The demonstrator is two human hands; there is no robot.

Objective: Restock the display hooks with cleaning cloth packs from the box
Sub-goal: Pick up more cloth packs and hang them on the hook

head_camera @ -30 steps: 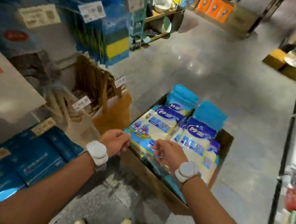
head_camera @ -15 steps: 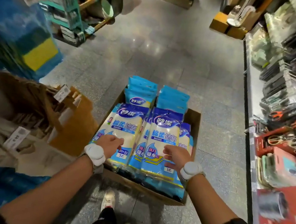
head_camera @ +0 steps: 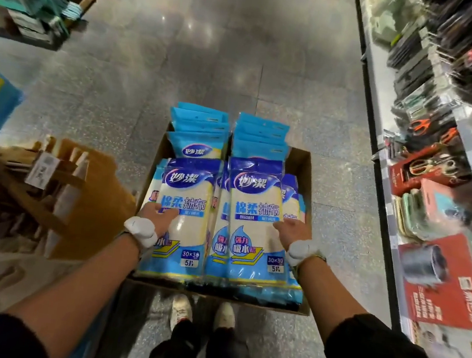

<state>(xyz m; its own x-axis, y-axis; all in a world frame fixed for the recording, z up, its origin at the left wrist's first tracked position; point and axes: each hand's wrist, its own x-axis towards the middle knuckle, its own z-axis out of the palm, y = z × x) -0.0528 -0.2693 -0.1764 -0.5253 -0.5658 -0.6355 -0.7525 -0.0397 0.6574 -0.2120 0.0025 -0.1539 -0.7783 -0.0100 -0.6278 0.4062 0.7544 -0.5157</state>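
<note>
Hands advance from the near edge onto the packs — pickup begins.
Left hand [head_camera: 158,213] grasps left pack [head_camera: 188,199]; right hand [head_camera: 289,231] grasps right pack [head_camera: 253,223] — both in the box [head_camera: 302,163].

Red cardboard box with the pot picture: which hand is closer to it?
Right. The right hand grips blue-and-white plastic cloth packs left of the red cardboard box; the left hand is farther left.

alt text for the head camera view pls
A left hand and right hand grip the outer sides of blue-and-white cleaning cloth packs stacked in a cardboard box on a grey shop floor, between stocked shelves.
</note>
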